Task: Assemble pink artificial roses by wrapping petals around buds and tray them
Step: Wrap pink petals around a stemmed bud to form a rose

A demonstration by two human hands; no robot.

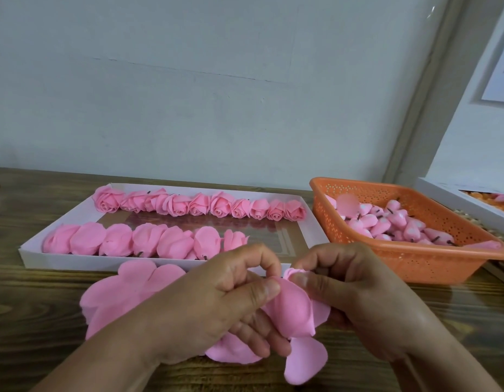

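Both hands meet just in front of the shallow white cardboard tray [33, 257], working on one half-built pink foam rose [294, 302] held above the dark wood-grain table [33, 306]. The left hand [216, 304] pinches a soft pink petal against the flower with thumb and curled forefinger, and the right hand [355, 287] grips the flower's top, fingers curled round it; the bud inside is hidden by petals and fingers. More petals of the same piece hang loose below the hands, and a loose pile of pink petal sheets [123, 290] lies on the table just beside the left wrist. The step in hand looks like wrapping, mid-way through one rose. The next move probably calls for folding the hanging petals up round the core in turn, keeping each one pressed so it does not spring open. In the tray, a back row of finished pink roses [199, 206] and a nearer row of roses [143, 240] leave room at the right. The orange perforated plastic basket [414, 261] holds spare pink buds [392, 222].
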